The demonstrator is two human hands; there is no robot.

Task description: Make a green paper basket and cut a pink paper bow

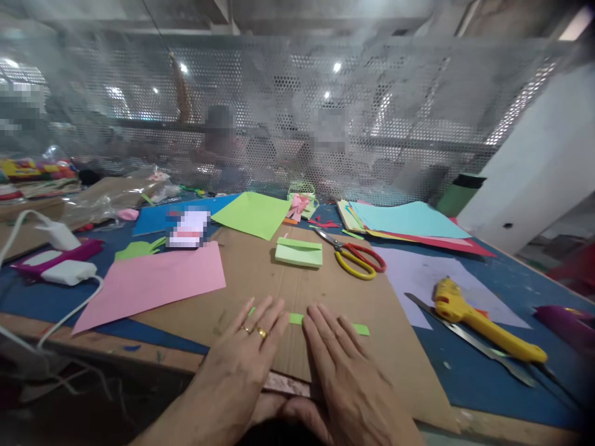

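green paper strip (296, 318) near cardboard sheet's (260, 279) near edge

left hand (248, 347) and right hand (337, 353) palms-down across it, fingers extended, slightly apart, clamped on nothing. folded light-green paper (299, 253) past cardboard's middle; scissors (348, 249) at its far right; lime paper sheet (253, 214) overlaps its far edge.

Craft workshop, scissors (339, 246), coloured paper (253, 214), probably a perforated screen (279, 80)

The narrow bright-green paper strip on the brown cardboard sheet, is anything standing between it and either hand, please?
Nothing visible does: the left hand and the right hand lie over the green paper strip. The folded pale-green paper piece and the metal scissors with red and yellow handles lie farther back, out of the way.
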